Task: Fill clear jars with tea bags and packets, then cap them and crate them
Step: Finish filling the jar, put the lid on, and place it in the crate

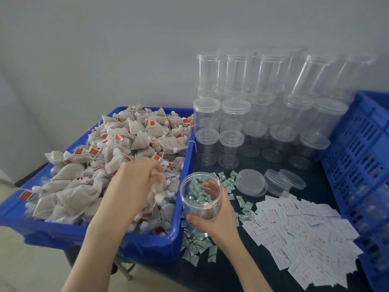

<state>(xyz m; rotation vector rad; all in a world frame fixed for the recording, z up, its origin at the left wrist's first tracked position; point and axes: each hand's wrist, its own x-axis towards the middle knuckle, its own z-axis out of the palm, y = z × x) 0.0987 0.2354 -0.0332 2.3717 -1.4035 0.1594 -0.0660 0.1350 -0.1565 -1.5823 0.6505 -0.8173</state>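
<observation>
Reaching into the blue bin (187,165) at the table's left edge, the left hand (136,182) has its fingers curled around a bunch of tea bags (156,186), while the right hand (216,216) wraps around an open jar (201,194) just beside the bin's right wall, above small green packets (195,247) on the dark table (263,277)

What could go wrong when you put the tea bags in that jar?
The left hand grips several tea bags at once, so one might drop beside the open jar instead of in it. The jar, held by the right hand, looks tilted, so it might slip. The bags' strings might snag on the heap in the blue bin.
</observation>
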